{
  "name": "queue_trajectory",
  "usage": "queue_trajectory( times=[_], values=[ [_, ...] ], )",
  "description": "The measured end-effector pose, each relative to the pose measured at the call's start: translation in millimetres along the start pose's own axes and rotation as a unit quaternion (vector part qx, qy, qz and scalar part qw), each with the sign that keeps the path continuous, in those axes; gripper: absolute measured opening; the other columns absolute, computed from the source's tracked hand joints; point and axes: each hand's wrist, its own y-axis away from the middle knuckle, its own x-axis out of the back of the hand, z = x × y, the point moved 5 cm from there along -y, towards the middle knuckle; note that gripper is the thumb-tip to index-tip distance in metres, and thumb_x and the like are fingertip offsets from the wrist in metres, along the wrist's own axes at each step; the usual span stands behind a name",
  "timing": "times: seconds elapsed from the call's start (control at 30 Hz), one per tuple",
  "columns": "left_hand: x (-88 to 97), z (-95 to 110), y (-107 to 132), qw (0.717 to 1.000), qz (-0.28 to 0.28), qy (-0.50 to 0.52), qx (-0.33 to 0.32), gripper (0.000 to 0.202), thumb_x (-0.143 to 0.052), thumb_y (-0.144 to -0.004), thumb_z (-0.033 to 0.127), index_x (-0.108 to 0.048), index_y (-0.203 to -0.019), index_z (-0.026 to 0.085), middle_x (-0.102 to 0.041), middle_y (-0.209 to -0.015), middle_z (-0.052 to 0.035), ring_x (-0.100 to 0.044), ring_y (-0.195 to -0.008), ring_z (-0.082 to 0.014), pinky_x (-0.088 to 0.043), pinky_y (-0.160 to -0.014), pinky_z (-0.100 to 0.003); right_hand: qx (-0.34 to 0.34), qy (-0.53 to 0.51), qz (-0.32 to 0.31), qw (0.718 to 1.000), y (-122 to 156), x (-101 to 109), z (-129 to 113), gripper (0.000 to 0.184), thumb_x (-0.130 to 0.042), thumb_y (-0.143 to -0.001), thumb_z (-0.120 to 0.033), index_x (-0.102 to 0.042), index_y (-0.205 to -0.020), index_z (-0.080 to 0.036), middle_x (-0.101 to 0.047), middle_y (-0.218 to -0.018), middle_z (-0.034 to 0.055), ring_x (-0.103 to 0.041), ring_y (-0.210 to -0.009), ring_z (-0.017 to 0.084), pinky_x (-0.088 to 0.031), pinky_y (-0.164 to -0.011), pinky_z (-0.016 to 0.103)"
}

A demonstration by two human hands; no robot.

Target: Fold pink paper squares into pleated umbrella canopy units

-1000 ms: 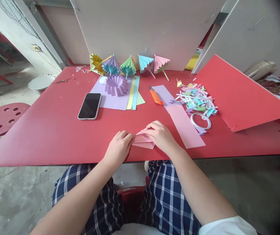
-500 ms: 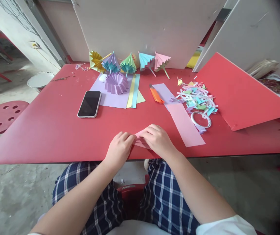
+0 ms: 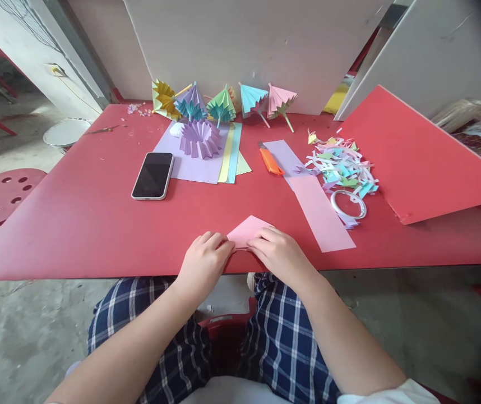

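Observation:
A folded piece of pink paper [image 3: 249, 229] lies near the front edge of the red table, its pointed side facing away from me. My left hand [image 3: 207, 257] pinches the near left end of the paper, fingers curled. On the near right side, my right hand [image 3: 276, 250] is closed over the same paper, fingertips pressed at its lower fold. The near edge is partly hidden under my fingers. To the right of my hands lies a flat pink strip [image 3: 323, 216], overlapping a purple strip [image 3: 282, 157].
An orange utility knife [image 3: 271, 160], a tape roll [image 3: 348, 204] and paper scraps [image 3: 343, 163] lie right of centre. A phone [image 3: 153, 176] and coloured sheets [image 3: 198, 173] with a purple pleated ring [image 3: 200, 140] are left. Small paper umbrellas [image 3: 253, 101] stand behind; a red board [image 3: 425, 157] leans right.
The pink paper has turned over or opened so that a broad pointed face now shows beyond my fingers. My right hand has shifted slightly toward me and to the right.

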Motion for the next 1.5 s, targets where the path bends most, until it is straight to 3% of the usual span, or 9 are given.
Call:
queue_trajectory(
  times=[0.17, 0.53, 0.7, 1.0, 1.1, 1.2, 1.3, 1.4, 1.5],
  values=[
    [-0.9, -2, -2, 0.999, 0.016, 0.019, 0.034, 0.028, -0.036, -0.089, 0.022, -0.063, -0.082, 0.018, -0.059, -0.079, -0.0052, -0.048, -0.072, -0.0171, -0.04, -0.067, -0.03, -0.024, -0.061, -0.007, 0.998, -4, 2, 5, 0.024, -0.047, -0.086, -0.022, -0.067, -0.073, -0.02, -0.062, -0.072, 0.0032, -0.056, -0.076, 0.015, -0.044, -0.07, 0.028],
    [0.9, -22, -4, 0.984, 0.002, 0.074, 0.165, 0.023, -0.045, -0.085, 0.032, -0.062, -0.075, 0.021, -0.059, -0.079, -0.0029, -0.048, -0.077, -0.0189, -0.035, -0.07, -0.034, -0.155, -0.149, -0.013, 0.976, -12, -2, 22, 0.011, -0.055, -0.079, -0.027, -0.06, -0.071, -0.022, -0.061, -0.071, 0.0002, -0.056, -0.068, 0.015, -0.039, -0.055, 0.025],
    [3.2, -24, -2, 0.983, -0.006, 0.065, 0.17, 0.023, -0.044, -0.085, 0.032, -0.061, -0.074, 0.021, -0.059, -0.079, -0.0027, -0.049, -0.077, -0.0189, -0.034, -0.07, -0.034, -0.125, -0.127, 0.023, 0.984, -14, -5, 22, 0.012, -0.054, -0.079, -0.025, -0.061, -0.071, -0.023, -0.063, -0.081, 0.004, -0.054, -0.09, 0.021, -0.042, -0.071, 0.031],
    [8.9, -36, 3, 0.982, -0.029, 0.048, 0.183, 0.023, -0.046, -0.083, 0.031, -0.059, -0.068, 0.021, -0.057, -0.075, -0.0023, -0.05, -0.074, -0.0187, -0.036, -0.067, -0.033, -0.125, -0.127, 0.011, 0.984, -20, -6, 26, 0.013, -0.057, -0.078, -0.023, -0.061, -0.066, -0.022, -0.056, -0.064, 0.001, -0.048, -0.072, 0.017, -0.04, -0.064, 0.028],
    [13.4, -31, 3, 0.988, 0.011, 0.033, 0.151, 0.018, -0.046, -0.083, 0.03, -0.061, -0.077, 0.021, -0.061, -0.083, -0.0037, -0.053, -0.082, -0.0202, -0.04, -0.072, -0.035, -0.13, -0.148, 0.002, 0.98, -22, -6, 27, 0.012, -0.057, -0.077, -0.021, -0.061, -0.065, -0.023, -0.055, -0.064, -0.0005, -0.048, -0.07, 0.016, -0.039, -0.063, 0.026],
    [13.2, -4, 4, 0.997, 0.068, 0.021, 0.028, 0.025, -0.043, -0.085, 0.03, -0.058, -0.102, 0.02, -0.06, -0.11, -0.0065, -0.048, -0.111, -0.0233, -0.035, -0.093, -0.041, -0.128, -0.155, -0.004, 0.98, -23, -6, 28, 0.011, -0.057, -0.076, -0.019, -0.061, -0.067, -0.023, -0.055, -0.065, -0.0009, -0.048, -0.069, 0.015, -0.038, -0.063, 0.026],
    [-2.6, 27, 8, 0.995, 0.027, -0.002, -0.099, 0.043, -0.039, -0.087, 0.039, -0.047, -0.121, 0.013, -0.049, -0.129, -0.0107, -0.034, -0.126, -0.0239, -0.027, -0.104, -0.042, -0.127, -0.15, -0.014, 0.98, -23, -7, 28, 0.013, -0.055, -0.077, -0.016, -0.06, -0.067, -0.022, -0.055, -0.063, -0.0008, -0.047, -0.068, 0.015, -0.038, -0.062, 0.025],
    [-18.5, 35, 14, 0.994, -0.021, -0.033, -0.105, 0.065, -0.034, -0.085, 0.054, -0.038, -0.128, 0.005, -0.037, -0.137, -0.0169, -0.028, -0.13, -0.0252, -0.022, -0.107, -0.041, -0.125, -0.149, -0.012, 0.981, -22, -8, 28, 0.011, -0.054, -0.077, -0.016, -0.061, -0.069, -0.022, -0.056, -0.066, 0.0001, -0.048, -0.07, 0.015, -0.038, -0.062, 0.025],
    [-24.3, 31, 18, 0.995, -0.029, -0.047, -0.078, 0.078, -0.031, -0.081, 0.062, -0.033, -0.131, 0.002, -0.032, -0.139, -0.0186, -0.023, -0.132, -0.0275, -0.021, -0.107, -0.042, -0.119, -0.151, -0.003, 0.981, -22, -8, 28, 0.01, -0.055, -0.078, -0.021, -0.06, -0.069, -0.021, -0.057, -0.068, 0.0005, -0.049, -0.072, 0.016, -0.039, -0.064, 0.026]
  ],
)
